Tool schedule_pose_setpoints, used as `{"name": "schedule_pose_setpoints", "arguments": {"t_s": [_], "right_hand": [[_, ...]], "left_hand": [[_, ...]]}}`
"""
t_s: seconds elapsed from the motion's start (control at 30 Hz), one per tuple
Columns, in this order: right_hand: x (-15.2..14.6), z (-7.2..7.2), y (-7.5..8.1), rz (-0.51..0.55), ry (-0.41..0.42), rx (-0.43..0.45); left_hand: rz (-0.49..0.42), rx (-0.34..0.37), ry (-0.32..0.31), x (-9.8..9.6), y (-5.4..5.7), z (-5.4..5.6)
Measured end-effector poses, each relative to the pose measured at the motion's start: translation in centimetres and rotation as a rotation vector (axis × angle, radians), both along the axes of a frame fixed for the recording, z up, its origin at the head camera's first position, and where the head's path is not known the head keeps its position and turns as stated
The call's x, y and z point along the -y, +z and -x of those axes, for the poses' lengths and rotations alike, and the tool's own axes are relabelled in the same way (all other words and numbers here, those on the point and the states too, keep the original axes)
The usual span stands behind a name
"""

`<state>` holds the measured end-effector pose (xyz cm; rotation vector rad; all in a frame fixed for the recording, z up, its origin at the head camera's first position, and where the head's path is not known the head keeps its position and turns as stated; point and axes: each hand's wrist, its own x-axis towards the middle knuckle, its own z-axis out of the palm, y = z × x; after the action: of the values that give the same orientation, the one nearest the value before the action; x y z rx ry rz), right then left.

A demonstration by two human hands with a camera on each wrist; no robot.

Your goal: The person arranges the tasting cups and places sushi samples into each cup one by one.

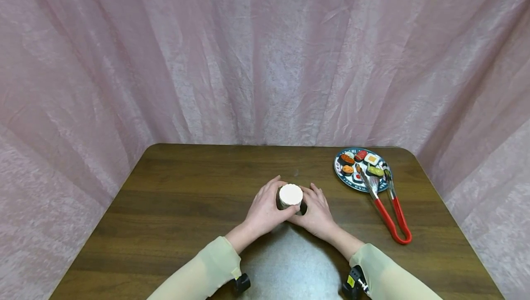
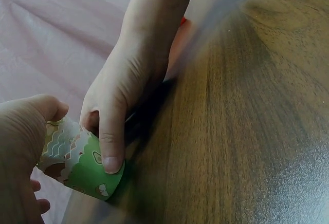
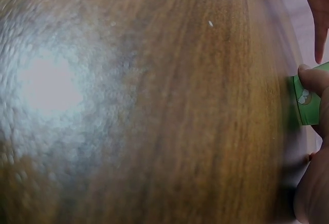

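Both hands hold a stack of paper baking cups (image 1: 290,195) between them, near the middle of the table. Its top looks round and white in the head view. From the left wrist view, the nested baking cups (image 2: 85,162) show layered scalloped edges and a green printed side. My left hand (image 1: 267,208) grips around the stack's upper left, its thumb near the scalloped edges. Opposite, my right hand (image 1: 315,213) grips lower, with its thumb (image 2: 110,147) along the green side. Only a green corner of the baking cups (image 3: 307,103) appears in the right wrist view.
Right of the hands, a round patterned plate (image 1: 340,175) carries several sushi-like pieces. Tongs with red handles (image 1: 389,222) lie with their metal ends over it. The brown wooden table (image 1: 174,199) ends at a pink curtain (image 1: 265,60).
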<state>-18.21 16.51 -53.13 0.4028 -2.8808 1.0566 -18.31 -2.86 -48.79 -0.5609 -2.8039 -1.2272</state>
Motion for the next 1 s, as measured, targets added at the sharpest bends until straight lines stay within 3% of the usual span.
{"name": "schedule_pose_setpoints", "arguments": {"t_s": [0.43, 0.67, 1.0], "right_hand": [[0.0, 0.0, 0.0, 0.005, -0.002, 0.002], [0.1, 0.2, 0.0, -0.004, -0.012, -0.005], [-0.1, 0.1, -0.2, 0.024, 0.004, -0.005]], "left_hand": [[-0.02, -0.012, 0.009, -0.1, 0.3, 0.1], [-0.058, -0.047, -0.003, 0.3, 1.4, 0.3], [-0.082, -0.114, 0.037, 2.7, 2.7, 0.9]]}}
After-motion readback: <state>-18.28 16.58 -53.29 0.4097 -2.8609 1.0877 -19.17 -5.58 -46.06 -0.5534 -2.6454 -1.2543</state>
